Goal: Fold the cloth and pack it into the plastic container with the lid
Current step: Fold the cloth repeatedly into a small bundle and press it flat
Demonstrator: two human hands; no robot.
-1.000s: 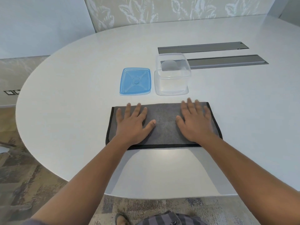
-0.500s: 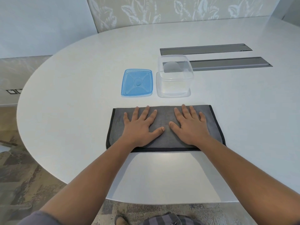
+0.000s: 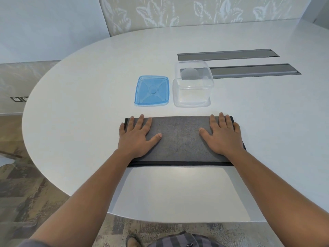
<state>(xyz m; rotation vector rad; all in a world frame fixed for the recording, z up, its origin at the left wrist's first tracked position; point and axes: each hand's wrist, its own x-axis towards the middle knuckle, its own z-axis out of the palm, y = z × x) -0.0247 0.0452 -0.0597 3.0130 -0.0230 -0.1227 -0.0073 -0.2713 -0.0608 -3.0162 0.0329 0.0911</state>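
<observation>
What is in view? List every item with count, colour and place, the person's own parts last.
cloth: one, grey with black edging, folded flat near the table's front edge
lid: one, blue, behind the cloth, left of the container
container: one, clear, open, right of the lid
table: one, white, oval
cable slots: two, grey, at the table's far right
left hand: flat on the cloth's left end
right hand: flat on the cloth's right end

white oval table (image 3: 80, 82), leaf-patterned wall (image 3: 195, 9), mottled floor (image 3: 23, 189)
</observation>
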